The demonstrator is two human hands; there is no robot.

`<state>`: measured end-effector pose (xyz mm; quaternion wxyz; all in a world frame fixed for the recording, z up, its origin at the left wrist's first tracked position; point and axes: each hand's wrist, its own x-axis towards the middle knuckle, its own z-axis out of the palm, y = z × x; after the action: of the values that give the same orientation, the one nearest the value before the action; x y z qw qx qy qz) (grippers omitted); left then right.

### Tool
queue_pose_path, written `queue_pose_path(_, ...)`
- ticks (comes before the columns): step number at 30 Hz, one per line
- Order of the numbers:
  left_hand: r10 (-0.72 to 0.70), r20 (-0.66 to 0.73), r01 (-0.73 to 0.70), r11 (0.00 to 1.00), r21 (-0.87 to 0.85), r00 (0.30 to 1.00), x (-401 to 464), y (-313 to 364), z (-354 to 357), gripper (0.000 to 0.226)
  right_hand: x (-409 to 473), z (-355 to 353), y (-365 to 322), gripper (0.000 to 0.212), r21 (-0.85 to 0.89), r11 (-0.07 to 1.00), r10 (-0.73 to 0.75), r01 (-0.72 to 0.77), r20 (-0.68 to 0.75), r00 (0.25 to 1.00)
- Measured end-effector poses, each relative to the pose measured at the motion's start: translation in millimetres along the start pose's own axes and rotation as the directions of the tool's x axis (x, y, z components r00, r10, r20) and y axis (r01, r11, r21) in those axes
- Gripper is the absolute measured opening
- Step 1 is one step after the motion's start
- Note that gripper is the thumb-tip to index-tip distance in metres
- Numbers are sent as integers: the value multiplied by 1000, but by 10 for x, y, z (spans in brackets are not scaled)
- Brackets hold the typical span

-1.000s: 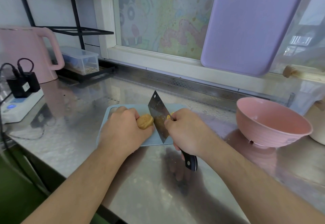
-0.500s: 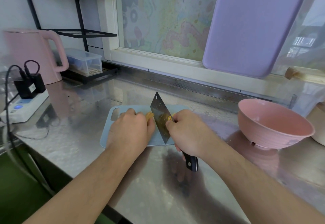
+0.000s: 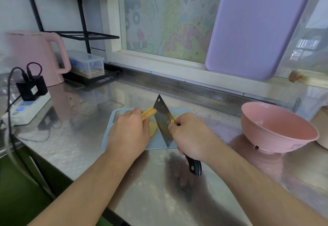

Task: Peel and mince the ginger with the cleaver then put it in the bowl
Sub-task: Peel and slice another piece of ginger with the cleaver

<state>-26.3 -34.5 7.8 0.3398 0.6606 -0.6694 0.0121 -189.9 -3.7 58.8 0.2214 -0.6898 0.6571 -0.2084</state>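
Item: your left hand (image 3: 128, 133), fingers curled, holding a stack of pale yellow ginger slices (image 3: 148, 113) at the far side of the light blue plastic cutting board (image 3: 113, 130). A further flat ginger piece (image 3: 153, 128) lies on the board just beside that hand.

Item: your right hand (image 3: 190, 135), wrapped around the black handle of the steel cleaver (image 3: 163, 119), pinching the blade near its base. The blade stands edge-down on the board, touching the stack.

Item: pink ribbed bowl (image 3: 276, 130), well apart to your right on the steel counter (image 3: 159, 199), holding no ginger that you can see.

Risks: your left fingertips sit close to the blade; if the stack slides or fans, the edge could meet a finger. Thin slices may skid on the smooth board. The board's near edge lies close to the counter's front, so hard chopping could shift it. Bits stuck to the blade could fall off on the way to the bowl.

Writing: a small yellow sticker (image 3: 172, 121) on the blade, unreadable. No legible brand. A cartoon boy figure (image 3: 136, 21) shows on the window film.
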Motion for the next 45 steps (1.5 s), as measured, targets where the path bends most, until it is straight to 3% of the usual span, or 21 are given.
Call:
queue_pose_path(6, -38, 21, 39, 998, -51, 999, 41, -56, 72, 16, 14, 2, 5, 29, -8, 1000, 0, 0, -7, 1000)
queue_pose_path(11, -125, 100, 119, 991, 59, 987, 69, -164, 94, 27, 2, -1, 4, 29, -3, 1000, -4, 4, -7, 1000)
queue_pose_path(18, -64, 138, 66, 998, -9, 988, -14, -9, -36, 30, 9, -7, 22, 32, -10, 1000, -13, 12, -5, 1000)
queue_pose_path(23, -22, 223, 3, 996, 84, 975, -65, 27, -57, 42, 30, 0, 37, 30, -8, 1000, -20, 20, -1, 1000)
queue_pose_path(26, -41, 217, 17, 993, 113, 975, -53, 26, -40, 34, 27, -2, 34, 33, 1, 1000, -23, 23, -5, 1000)
queue_pose_path(40, -25, 123, 23, 1000, 13, 992, -28, -2, 76, 36, -8, -8, 2, 33, -6, 999, -31, 31, -9, 999)
queue_pose_path(45, -62, 92, 59, 997, 42, 994, -31, 16, 71, 52, -1, -10, 5, 31, 0, 1000, -26, 26, 1, 1000)
